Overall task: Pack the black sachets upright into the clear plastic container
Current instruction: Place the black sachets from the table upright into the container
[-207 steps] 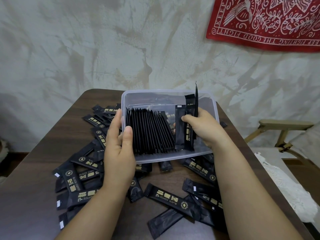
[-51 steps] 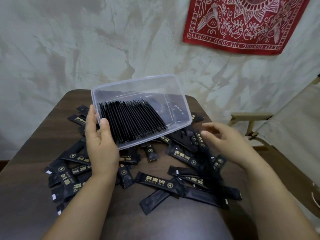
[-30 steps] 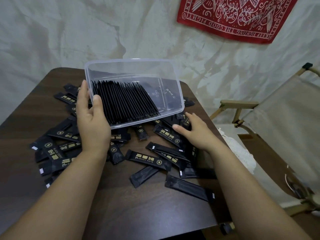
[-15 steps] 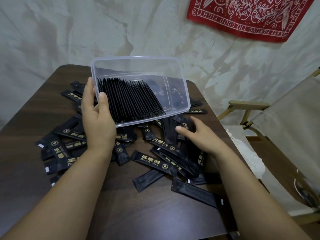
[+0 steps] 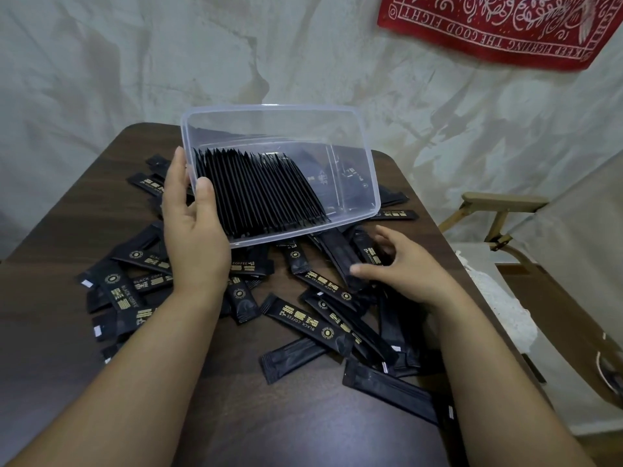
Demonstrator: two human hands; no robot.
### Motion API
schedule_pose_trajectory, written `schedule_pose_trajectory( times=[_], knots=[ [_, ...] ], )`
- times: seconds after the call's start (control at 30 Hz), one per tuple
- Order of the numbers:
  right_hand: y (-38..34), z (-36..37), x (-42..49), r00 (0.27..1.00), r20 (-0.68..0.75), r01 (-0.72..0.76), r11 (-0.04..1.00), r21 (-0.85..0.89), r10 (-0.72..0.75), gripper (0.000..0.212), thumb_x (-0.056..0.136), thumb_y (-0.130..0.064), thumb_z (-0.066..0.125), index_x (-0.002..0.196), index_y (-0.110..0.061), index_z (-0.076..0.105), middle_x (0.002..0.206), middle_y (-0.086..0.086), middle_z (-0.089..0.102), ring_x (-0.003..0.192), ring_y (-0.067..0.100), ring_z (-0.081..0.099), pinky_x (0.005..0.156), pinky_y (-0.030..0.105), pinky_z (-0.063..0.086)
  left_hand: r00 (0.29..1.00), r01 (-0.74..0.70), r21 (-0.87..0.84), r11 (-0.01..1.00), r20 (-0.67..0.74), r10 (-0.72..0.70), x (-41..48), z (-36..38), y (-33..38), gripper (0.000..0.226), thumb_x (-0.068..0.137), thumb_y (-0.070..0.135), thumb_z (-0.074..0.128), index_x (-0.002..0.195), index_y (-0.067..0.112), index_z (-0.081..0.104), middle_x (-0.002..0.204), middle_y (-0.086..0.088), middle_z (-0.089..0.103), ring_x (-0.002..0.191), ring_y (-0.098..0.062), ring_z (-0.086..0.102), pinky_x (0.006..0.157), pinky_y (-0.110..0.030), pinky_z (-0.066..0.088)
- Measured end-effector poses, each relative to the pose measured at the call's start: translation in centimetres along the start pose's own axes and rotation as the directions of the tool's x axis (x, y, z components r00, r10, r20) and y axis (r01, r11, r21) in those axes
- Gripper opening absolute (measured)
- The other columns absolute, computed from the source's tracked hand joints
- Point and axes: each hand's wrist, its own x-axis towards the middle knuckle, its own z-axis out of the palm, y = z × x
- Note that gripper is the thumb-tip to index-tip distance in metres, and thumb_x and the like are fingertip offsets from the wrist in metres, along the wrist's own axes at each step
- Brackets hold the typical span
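Head view has the left hand [image 5: 194,244] clamped on the near left end of the clear container [image 5: 337,146], thumb inside against the packed row [image 5: 259,193] and fingers round the outer wall, holding the box tipped with its mouth toward the person. Some seconds ago the right hand [image 5: 404,271] was inside the box, setting sachets at the open end of that row; it has since come out and dropped to the loose sachets [image 5: 303,323] lying below and between the two hands. Its fingers are now curled, and its thumb lies on a plain sachet [image 5: 338,251] just under the container's rim; whether it has a real hold there I cannot tell. That reads as one batch placed and the next pick begun, with the row filling roughly the half of the box nearest the left hand and the half toward the right hand mostly bare. The sachets are slim, flat, matt black sticks with crimped ends, some showing gold print, and they are likely slippery and easily fanned. In the box they stand on edge, leaning. The container is thin translucent plastic with rounded corners and a rolled rim. Under both hands the table [image 5: 269,416] is dark wood grain, and a red cloth [image 5: 488,25] hangs well beyond the right hand.
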Motion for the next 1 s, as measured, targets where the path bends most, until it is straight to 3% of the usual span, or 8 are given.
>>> schedule_pose_trajectory(
  times=[0.1,0.17,0.37,0.67,0.73,0.83,0.9,1.0],
  knots=[
    [-0.6,1.1,0.7,0.994,-0.105,-0.025,0.983,-0.181,0.006,0.100,0.065,-0.060,0.074,0.145,-0.018,0.033,0.144,0.003,0.043,0.134,0.022,0.038,0.109,0.040,0.035,1.000,-0.010,0.003,1.000,0.002,0.010,0.1,0.0,-0.1,0.043,0.106,0.025,0.038,0.149,0.031,0.033,0.151,0.003,0.041,0.137,-0.001,0.038,0.095,0.001,0.033],
    [-0.8,1.8,0.9,0.993,-0.119,-0.034,0.964,-0.264,0.003,0.096,0.066,-0.059,0.074,0.143,-0.017,0.036,0.141,0.005,0.044,0.130,0.023,0.041,0.107,0.040,0.037,1.000,-0.015,0.004,1.000,0.003,0.015,0.2,0.0,-0.3,0.044,0.106,0.024,0.038,0.149,0.030,0.033,0.151,0.003,0.041,0.137,-0.002,0.038,0.098,-0.001,0.034],
    [-0.7,1.2,0.6,0.991,-0.137,-0.001,1.000,0.027,0.004,0.034,0.073,-0.024,0.080,0.100,-0.022,0.058,0.089,-0.010,0.065,0.089,0.012,0.063,0.077,0.026,0.046,1.000,-0.017,0.006,1.000,0.014,0.017,0.1,0.1,-0.5,0.043,0.106,0.024,0.038,0.149,0.029,0.034,0.151,0.003,0.042,0.138,-0.002,0.038,0.101,-0.004,0.035],
    [0.1,0.1,0.6,0.954,-0.292,0.034,0.938,0.346,0.074,0.014,0.078,-0.007,0.072,0.079,-0.016,0.061,0.070,-0.002,0.062,0.057,0.006,0.055,0.048,0.011,0.042,0.998,-0.027,-0.020,0.999,-0.049,0.026,0.2,0.1,-0.6,0.044,0.106,0.023,0.037,0.150,0.027,0.032,0.151,0.001,0.042,0.137,-0.004,0.040,0.108,-0.013,0.036],
    [0.2,-0.1,0.6,0.936,-0.335,0.046,0.909,0.415,0.105,0.017,0.079,-0.004,0.070,0.076,-0.016,0.058,0.068,0.000,0.057,0.057,0.010,0.051,0.047,0.012,0.040,0.996,-0.011,-0.018,1.000,-0.086,0.010,0.4,0.0,-0.7,0.045,0.106,0.025,0.037,0.150,0.028,0.031,0.149,-0.002,0.044,0.136,-0.007,0.042,0.106,-0.012,0.037],
    [0.2,-0.4,0.6,0.932,-0.343,0.092,0.840,0.535,0.116,0.016,0.080,-0.004,0.068,0.081,-0.018,0.060,0.073,0.001,0.063,0.059,0.013,0.058,0.061,0.022,0.050,0.994,-0.004,-0.020,1.000,-0.108,0.002,0.6,-0.1,-0.8,0.045,0.105,0.026,0.038,0.149,0.028,0.033,0.148,-0.010,0.046,0.136,-0.016,0.044,0.108,-0.017,0.038],
    [0.1,-0.3,0.7,0.939,-0.322,0.116,0.768,0.630,0.122,0.011,0.082,-0.006,0.068,0.085,-0.015,0.064,0.074,0.000,0.070,0.062,0.014,0.064,0.067,0.033,0.055,0.996,-0.002,-0.019,1.000,-0.094,0.000,0.6,0.0,-0.8,0.044,0.105,0.025,0.038,0.148,0.028,0.034,0.148,-0.008,0.046,0.136,-0.014,0.044,0.106,-0.014,0.038],
    [0.0,-0.1,0.7,0.936,-0.339,0.180,0.701,0.690,0.093,0.004,0.087,-0.013,0.065,0.088,-0.013,0.061,0.066,-0.003,0.066,0.059,0.012,0.061,0.065,0.033,0.054,0.998,-0.007,-0.019,1.000,-0.065,0.006,0.4,0.2,-0.7,0.043,0.106,0.023,0.038,0.148,0.027,0.035,0.149,-0.002,0.045,0.136,-0.008,0.042,0.104,-0.009,0.037]
  ],
)
